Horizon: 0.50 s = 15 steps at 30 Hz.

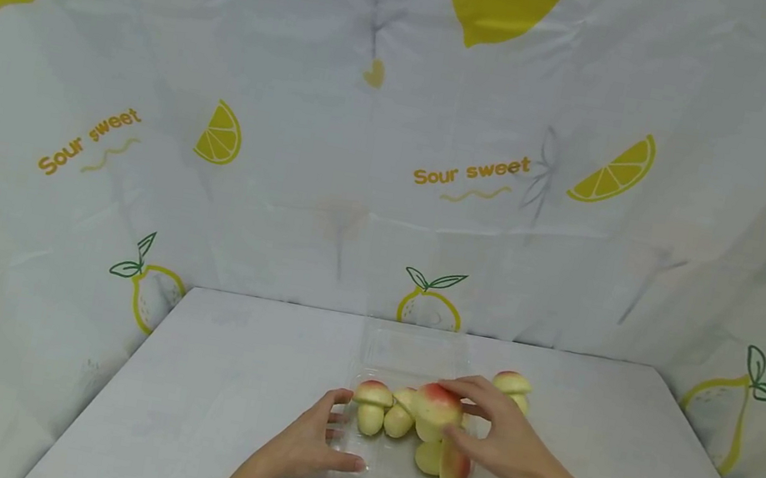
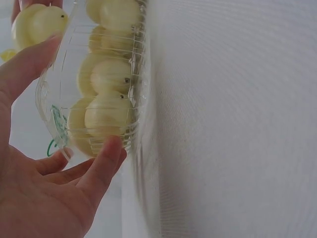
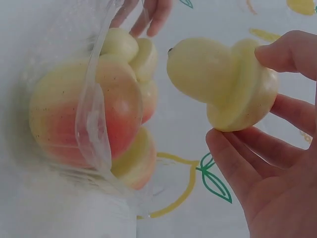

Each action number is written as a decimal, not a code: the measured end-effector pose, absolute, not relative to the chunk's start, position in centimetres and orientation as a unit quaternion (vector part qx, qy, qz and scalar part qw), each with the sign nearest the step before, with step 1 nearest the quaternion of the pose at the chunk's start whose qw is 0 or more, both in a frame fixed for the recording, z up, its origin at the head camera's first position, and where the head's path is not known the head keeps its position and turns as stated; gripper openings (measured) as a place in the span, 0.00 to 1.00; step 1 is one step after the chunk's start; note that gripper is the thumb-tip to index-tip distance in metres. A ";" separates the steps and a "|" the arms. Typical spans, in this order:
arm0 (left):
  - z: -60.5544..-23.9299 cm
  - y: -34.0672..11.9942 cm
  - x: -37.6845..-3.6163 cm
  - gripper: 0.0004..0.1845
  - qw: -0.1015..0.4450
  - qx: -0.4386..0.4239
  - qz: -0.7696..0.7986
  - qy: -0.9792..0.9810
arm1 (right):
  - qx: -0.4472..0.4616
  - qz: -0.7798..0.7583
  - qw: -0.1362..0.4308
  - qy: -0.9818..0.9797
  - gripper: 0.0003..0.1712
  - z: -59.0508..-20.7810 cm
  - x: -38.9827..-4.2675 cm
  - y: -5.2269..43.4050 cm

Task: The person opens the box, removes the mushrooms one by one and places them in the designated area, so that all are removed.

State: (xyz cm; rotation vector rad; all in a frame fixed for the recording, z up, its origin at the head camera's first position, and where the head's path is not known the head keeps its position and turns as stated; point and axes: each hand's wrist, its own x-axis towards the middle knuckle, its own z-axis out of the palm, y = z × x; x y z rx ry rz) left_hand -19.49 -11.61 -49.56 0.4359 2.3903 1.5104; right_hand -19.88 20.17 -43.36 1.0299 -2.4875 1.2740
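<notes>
We've got our right hand (image 1: 501, 441) pinching a toy mushroom (image 1: 436, 414) by its cap over the clear tray (image 1: 409, 353), stem pointing roughly down-left, looks like. Our left hand (image 1: 311, 443), fingers spread, steadies the tray's near-left edge on the table (image 1: 215, 380).

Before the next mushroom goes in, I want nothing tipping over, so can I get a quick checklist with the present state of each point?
1. Right hand grips a mushroom by its cap, fingers round the rim: ok.
2. Left hand steadies the tray, fingers on its wall: ok.
3. Tray flat on the table: cannot tell, the clear plastic barely shows.
4. Mushrooms already in the tray upright: not ok, one lies on its side under the right hand.
5. Free slot left in the tray: cannot tell.
</notes>
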 end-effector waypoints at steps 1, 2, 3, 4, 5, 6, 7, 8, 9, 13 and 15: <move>-49.6 -11.6 -19.5 0.52 0.140 0.151 0.522 0.828 | 0.345 0.424 0.082 -0.833 0.26 -43.3 -19.9 20.4; -49.6 -11.6 -19.5 0.53 0.139 0.150 0.521 0.829 | 0.345 0.423 0.083 -0.834 0.26 -43.3 -19.9 20.5; -49.7 -11.6 -19.6 0.53 0.139 0.150 0.520 0.829 | 0.344 0.421 0.086 -0.835 0.26 -43.3 -19.9 20.7; -49.6 -11.6 -19.6 0.53 0.139 0.150 0.519 0.830 | 0.345 0.420 0.089 -0.835 0.26 -43.3 -20.0 20.9; -49.7 -11.6 -19.6 0.53 0.139 0.150 0.520 0.829 | 0.344 0.418 0.092 -0.836 0.27 -43.2 -20.0 21.1; -49.7 -11.6 -19.6 0.53 0.139 0.150 0.519 0.830 | 0.345 0.417 0.096 -0.835 0.27 -43.2 -20.0 21.4; -49.7 -11.6 -19.6 0.53 0.139 0.151 0.519 0.830 | 0.345 0.416 0.099 -0.836 0.27 -43.1 -19.9 21.6; -49.7 -11.6 -19.6 0.53 0.139 0.151 0.520 0.829 | 0.345 0.414 0.102 -0.836 0.27 -43.1 -19.9 21.8; -49.7 -11.6 -19.6 0.53 0.139 0.151 0.519 0.830 | 0.344 0.412 0.106 -0.837 0.28 -43.0 -19.9 22.0; -49.7 -11.6 -19.6 0.52 0.139 0.149 0.519 0.830 | 0.336 0.408 0.118 -0.841 0.28 -42.6 -19.7 22.9; -49.7 -11.6 -19.5 0.52 0.140 0.149 0.520 0.830 | 0.334 0.405 0.125 -0.842 0.28 -42.4 -19.7 23.2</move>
